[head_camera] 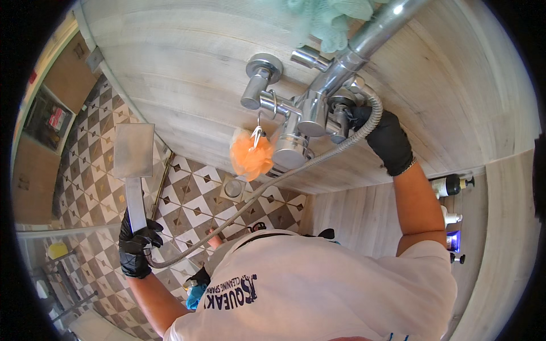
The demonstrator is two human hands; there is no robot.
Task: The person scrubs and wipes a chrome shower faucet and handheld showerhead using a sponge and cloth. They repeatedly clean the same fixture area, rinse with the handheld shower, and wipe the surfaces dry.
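Observation:
My left hand (138, 245), in a black glove, grips the handle of a hand shower (133, 151) with a flat rectangular metal head. From the base of its handle a ribbed metal hose (256, 192) runs up to the chrome shower mixer (313, 113) on the wall. My right hand (386, 138), also gloved in black, reaches behind the hose to the mixer's right-hand wall fitting (340, 115). Its fingertips are partly hidden there, so their grip cannot be made out. An orange mesh bath puff (251, 153) hangs from a hook on the mixer's left side.
A pale green mesh puff (328, 21) hangs beside the thick chrome riser pipe (388, 25). Several bottles, including a dark pump bottle (450, 186), stand along a ledge at right. A floor drain (233, 187) sits in the patterned tiles; a glass panel (64, 251) is at left.

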